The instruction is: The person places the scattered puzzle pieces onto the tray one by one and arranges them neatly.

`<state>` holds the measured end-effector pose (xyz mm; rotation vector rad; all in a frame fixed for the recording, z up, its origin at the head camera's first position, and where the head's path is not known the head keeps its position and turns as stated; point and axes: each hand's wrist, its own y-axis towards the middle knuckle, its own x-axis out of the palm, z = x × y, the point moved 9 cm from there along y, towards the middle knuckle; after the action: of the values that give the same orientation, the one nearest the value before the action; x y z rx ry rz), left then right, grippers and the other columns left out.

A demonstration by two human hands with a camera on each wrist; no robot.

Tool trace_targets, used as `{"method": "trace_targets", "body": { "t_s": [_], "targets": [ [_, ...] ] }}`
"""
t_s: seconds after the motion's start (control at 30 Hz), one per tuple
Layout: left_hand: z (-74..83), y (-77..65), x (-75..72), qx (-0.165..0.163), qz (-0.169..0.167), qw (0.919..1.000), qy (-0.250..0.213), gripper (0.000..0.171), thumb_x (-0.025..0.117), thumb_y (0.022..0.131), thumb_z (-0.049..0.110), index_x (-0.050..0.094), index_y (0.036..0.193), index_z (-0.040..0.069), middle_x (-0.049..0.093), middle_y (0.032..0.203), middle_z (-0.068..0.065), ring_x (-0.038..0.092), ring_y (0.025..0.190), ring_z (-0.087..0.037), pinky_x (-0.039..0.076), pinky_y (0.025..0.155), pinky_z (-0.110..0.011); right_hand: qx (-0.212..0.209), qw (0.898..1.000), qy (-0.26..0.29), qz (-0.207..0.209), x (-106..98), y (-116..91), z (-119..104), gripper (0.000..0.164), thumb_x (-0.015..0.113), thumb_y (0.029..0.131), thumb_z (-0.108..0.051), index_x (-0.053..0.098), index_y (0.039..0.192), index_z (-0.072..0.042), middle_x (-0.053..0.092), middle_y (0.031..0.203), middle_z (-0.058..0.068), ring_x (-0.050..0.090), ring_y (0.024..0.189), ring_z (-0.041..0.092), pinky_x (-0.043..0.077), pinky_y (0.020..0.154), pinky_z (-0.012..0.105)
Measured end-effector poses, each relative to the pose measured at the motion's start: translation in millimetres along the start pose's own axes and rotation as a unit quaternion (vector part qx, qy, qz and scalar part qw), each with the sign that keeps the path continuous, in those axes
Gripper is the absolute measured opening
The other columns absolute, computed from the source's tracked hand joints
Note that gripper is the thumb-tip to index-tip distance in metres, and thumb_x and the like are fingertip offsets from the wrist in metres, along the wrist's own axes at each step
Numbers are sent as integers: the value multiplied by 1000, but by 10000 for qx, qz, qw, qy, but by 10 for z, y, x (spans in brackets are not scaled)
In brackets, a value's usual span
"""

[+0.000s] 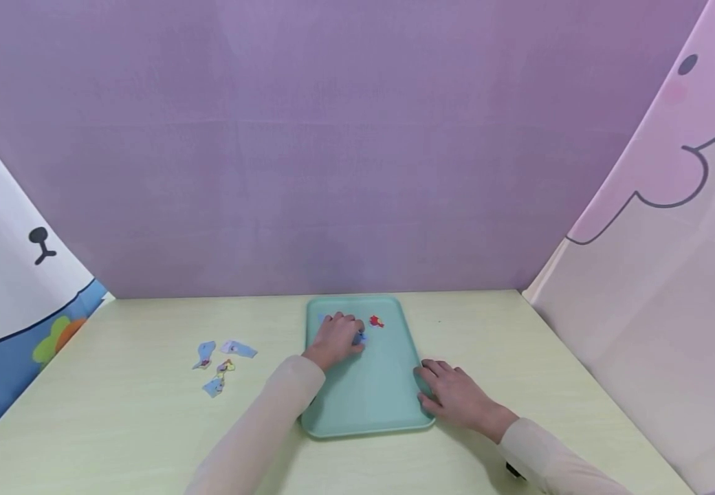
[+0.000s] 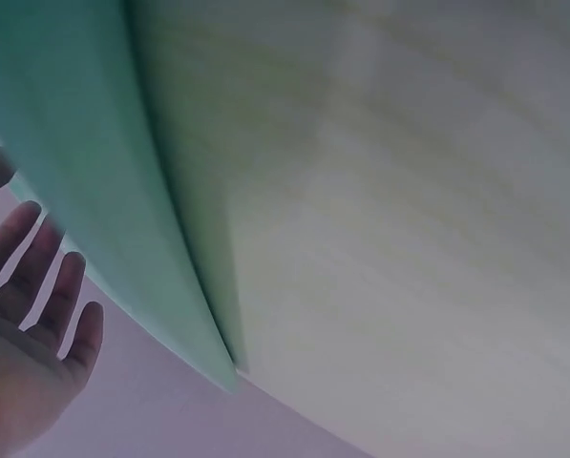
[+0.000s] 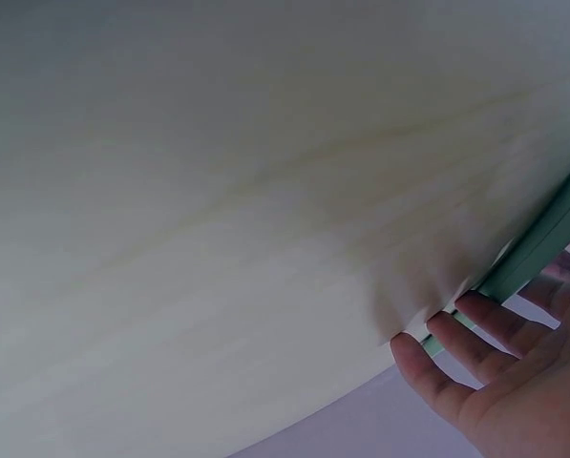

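A pale green tray (image 1: 370, 412) lies lengthwise on the table. Over its upper left part is my left hand (image 1: 334, 340), palm down with fingers slightly bent. A small blue paper piece (image 1: 361, 337) shows between its thumb and index finger, partly hidden by the hand. To the right of those fingers a small red piece (image 1: 376, 321) lies on the tray, and a bit of light blue peeks out past the knuckles. My right hand (image 1: 456, 395) rests along the tray's right rim, fingers spread and nearly straight; in the right wrist view its fingertips (image 3: 406, 345) come down beside the rim.
Left of the tray, several cut paper pieces (image 1: 214, 386) lie on the pale wooden table (image 1: 116, 412), mostly blue with some yellow. A purple cloth wall (image 1: 333, 172) stands behind the table, with printed cloths on both sides. A small black object (image 1: 514, 471) shows under the right sleeve.
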<state>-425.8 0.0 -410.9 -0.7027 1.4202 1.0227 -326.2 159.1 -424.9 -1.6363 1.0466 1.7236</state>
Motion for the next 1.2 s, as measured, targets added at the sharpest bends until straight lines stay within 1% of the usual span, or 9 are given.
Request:
{"method": "trace_targets", "body": {
  "t_s": [0.43, 0.57, 0.7, 0.9, 1.07, 1.2],
  "targets": [
    [-7, -10, 0, -76, 133, 9998, 142, 33, 65, 82, 37, 65, 108, 17, 64, 102, -1, 56, 93, -23, 44, 79, -41, -30, 10000, 17, 36, -14, 4, -17, 42, 55, 88, -30, 52, 122, -5, 52, 124, 15, 49, 114, 31, 46, 82, 52],
    [-34, -11, -4, -108, 148, 9998, 116, 34, 66, 82, 37, 64, 109, 16, 64, 104, -2, 56, 96, -24, 44, 82, -42, -30, 10000, 40, 17, -9, 2, -21, 42, 55, 88, -30, 52, 122, -5, 52, 124, 15, 49, 115, 31, 46, 82, 52],
    [-85, -23, -25, -163, 112, 9998, -31, 36, 68, 80, 35, 64, 110, 16, 64, 107, -3, 55, 100, -26, 43, 87, -46, -10, 10000, 37, -8, 3, 2, -19, 43, 54, 88, -31, 52, 122, -6, 52, 125, 15, 49, 116, 31, 46, 83, 52],
    [-140, -84, -104, -161, 83, 9995, -263, 36, 71, 78, 32, 64, 109, 15, 64, 106, -4, 55, 99, -26, 43, 88, -47, -21, 10000, 4, 30, 12, 0, -4, 43, 54, 88, -31, 52, 123, -6, 52, 125, 15, 49, 115, 31, 46, 83, 52],
    [-216, -151, -156, -149, 165, 9994, -272, 37, 72, 77, 31, 65, 108, 14, 64, 107, -4, 54, 100, -27, 43, 87, -47, -39, 10000, -2, 49, 10, -2, 0, 43, 54, 88, -31, 52, 123, -6, 52, 125, 15, 49, 115, 31, 46, 82, 52],
    [-307, -222, -190, -210, 196, 9993, -251, 37, 73, 76, 31, 65, 107, 14, 64, 106, -4, 54, 99, -26, 43, 86, -47, -21, 10000, -3, 28, 11, 0, 3, 43, 54, 88, -31, 52, 123, -5, 52, 125, 15, 49, 116, 31, 46, 82, 52]
  ]
}}
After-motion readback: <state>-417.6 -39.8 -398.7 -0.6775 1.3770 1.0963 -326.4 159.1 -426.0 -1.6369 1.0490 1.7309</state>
